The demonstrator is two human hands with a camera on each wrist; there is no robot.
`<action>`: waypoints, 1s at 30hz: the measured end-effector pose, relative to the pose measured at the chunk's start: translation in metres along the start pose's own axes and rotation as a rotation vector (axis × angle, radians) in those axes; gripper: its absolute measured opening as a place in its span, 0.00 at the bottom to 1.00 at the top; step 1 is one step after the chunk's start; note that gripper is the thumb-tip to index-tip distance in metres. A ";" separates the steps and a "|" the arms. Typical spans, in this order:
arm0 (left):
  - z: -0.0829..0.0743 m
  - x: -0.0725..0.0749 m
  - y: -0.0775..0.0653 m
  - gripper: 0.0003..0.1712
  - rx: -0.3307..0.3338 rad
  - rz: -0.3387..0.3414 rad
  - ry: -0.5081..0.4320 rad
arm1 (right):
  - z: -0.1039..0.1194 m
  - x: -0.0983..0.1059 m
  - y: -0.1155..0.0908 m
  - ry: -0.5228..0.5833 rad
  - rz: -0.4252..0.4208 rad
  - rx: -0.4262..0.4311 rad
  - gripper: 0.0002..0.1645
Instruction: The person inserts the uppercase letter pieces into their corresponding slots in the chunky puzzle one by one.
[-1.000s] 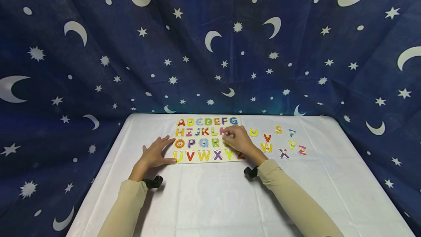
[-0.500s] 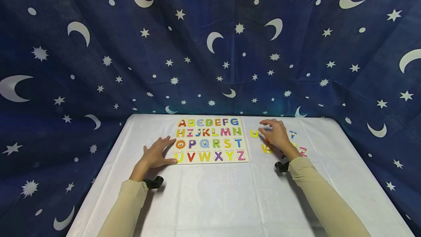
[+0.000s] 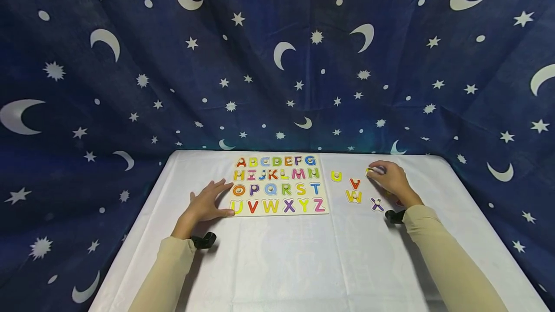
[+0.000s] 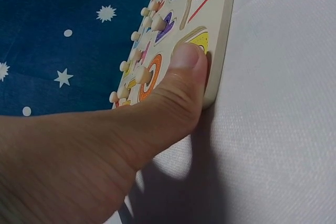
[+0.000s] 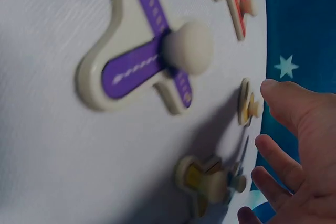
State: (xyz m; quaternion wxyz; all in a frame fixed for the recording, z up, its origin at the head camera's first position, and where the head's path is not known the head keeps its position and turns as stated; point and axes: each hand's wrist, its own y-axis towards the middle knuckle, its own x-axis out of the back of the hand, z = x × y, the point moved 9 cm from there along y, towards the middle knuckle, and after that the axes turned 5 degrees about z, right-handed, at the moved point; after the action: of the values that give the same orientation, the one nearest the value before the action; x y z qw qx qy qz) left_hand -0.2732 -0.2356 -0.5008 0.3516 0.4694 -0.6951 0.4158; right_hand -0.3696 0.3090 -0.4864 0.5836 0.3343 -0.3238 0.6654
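Note:
A wooden alphabet board (image 3: 323, 183) lies on the table, with knobbed letters seated in its upper rows. My left hand (image 3: 207, 202) rests at its left edge, fingers spread, and the thumb (image 4: 186, 72) presses the corner by the yellow U recess. Over the loose letters, my right hand (image 3: 392, 179) reaches toward a yellow letter S (image 3: 368, 171). In the right wrist view that S (image 5: 243, 103) lies on the cloth with its knob free, close to the thumb (image 5: 278, 90). No piece shows in the right hand's grasp.
Loose letters right of the board include a yellow U (image 3: 336, 176), a red V (image 3: 354, 184), a yellow W (image 3: 353, 196) and a purple X (image 3: 377, 204). More pieces lie partly hidden under the right hand. A starry blue curtain (image 3: 260, 61) hangs behind the white table (image 3: 282, 264).
My right hand has left the board's right side and moved rightward over the loose letters to the yellow S. The left hand stays at the board's left edge.

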 end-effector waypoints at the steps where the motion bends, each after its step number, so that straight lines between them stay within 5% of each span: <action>1: -0.001 0.000 0.000 0.57 -0.002 0.000 -0.001 | -0.003 0.000 -0.001 0.002 0.008 -0.013 0.21; 30: -0.003 0.000 0.000 0.57 0.006 0.000 -0.006 | -0.012 -0.002 0.001 -0.039 -0.077 -0.044 0.16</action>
State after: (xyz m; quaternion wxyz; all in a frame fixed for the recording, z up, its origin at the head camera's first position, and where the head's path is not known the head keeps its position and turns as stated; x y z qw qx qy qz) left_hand -0.2728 -0.2332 -0.4992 0.3483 0.4715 -0.6950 0.4164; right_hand -0.3716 0.3181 -0.4947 0.6094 0.3466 -0.3367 0.6286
